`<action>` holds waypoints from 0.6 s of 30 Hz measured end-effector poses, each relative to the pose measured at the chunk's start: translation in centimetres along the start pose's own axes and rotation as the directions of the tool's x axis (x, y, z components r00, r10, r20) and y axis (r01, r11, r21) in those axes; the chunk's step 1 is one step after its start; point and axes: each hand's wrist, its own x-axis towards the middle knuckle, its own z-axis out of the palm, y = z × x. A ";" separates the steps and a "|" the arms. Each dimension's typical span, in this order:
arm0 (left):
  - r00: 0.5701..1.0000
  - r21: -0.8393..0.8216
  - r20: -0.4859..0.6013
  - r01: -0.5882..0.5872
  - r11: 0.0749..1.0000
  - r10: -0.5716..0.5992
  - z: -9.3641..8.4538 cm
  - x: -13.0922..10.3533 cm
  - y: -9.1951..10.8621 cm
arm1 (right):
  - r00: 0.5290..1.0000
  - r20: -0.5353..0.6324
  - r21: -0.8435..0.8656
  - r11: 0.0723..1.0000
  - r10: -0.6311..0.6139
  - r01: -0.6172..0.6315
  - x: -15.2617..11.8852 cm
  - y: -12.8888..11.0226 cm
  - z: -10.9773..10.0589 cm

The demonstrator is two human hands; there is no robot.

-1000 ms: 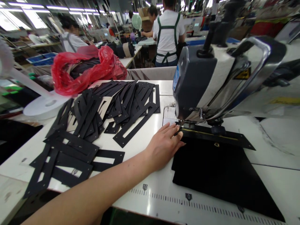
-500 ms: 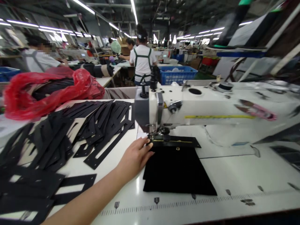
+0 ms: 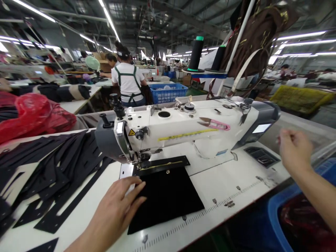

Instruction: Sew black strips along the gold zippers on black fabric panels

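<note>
A black fabric panel (image 3: 165, 199) lies flat on the sewing machine bed, its zippered top strip (image 3: 162, 165) running under the presser foot area. My left hand (image 3: 119, 201) rests at the panel's left edge, fingers apart, fingertips on the cloth. Raised at the right, beyond the machine's control end, is my right hand (image 3: 295, 148), its fingers curled together; what they hold, if anything, is too small to make out. The white sewing machine (image 3: 181, 122) carries pink-handled snips (image 3: 219, 125) on its arm.
Black cut frames (image 3: 57, 175) are piled left of the machine, with a red plastic bag (image 3: 39, 113) behind them. A blue bin (image 3: 274, 217) stands below the table's right edge. A person (image 3: 128, 78) stands ahead near a blue basket (image 3: 170, 92). Thread cones (image 3: 197, 56) rise behind the machine.
The view has swung right. My right hand has come into view at the right. My left hand has drawn back slightly from the presser foot, and its fingers are more spread.
</note>
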 end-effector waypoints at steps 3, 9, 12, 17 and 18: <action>0.977 -0.076 0.128 -0.160 0.984 0.169 -0.5 0.3 3.6 | 0.872 0.442 0.192 0.972 -0.210 0.137 -8.7 -3.0 -1.4; 0.928 -0.249 0.356 -0.021 0.968 0.112 0.9 2.4 6.8 | 0.346 0.879 0.371 0.927 -0.328 -0.064 -20.0 -9.9 0.0; 0.937 -0.389 0.345 0.089 0.917 0.055 1.3 3.0 6.5 | 0.266 0.910 0.410 0.780 -0.318 -0.473 -19.8 -12.3 0.1; 0.843 -0.815 0.354 0.491 0.309 -0.406 0.4 3.9 5.5 | 0.147 0.962 0.239 0.449 -0.230 -0.861 -20.9 -13.4 -1.2; 0.773 -0.858 0.417 0.509 0.074 -0.478 0.2 4.1 5.4 | 0.042 0.978 0.138 0.482 -0.205 -0.865 -21.8 -13.5 -1.3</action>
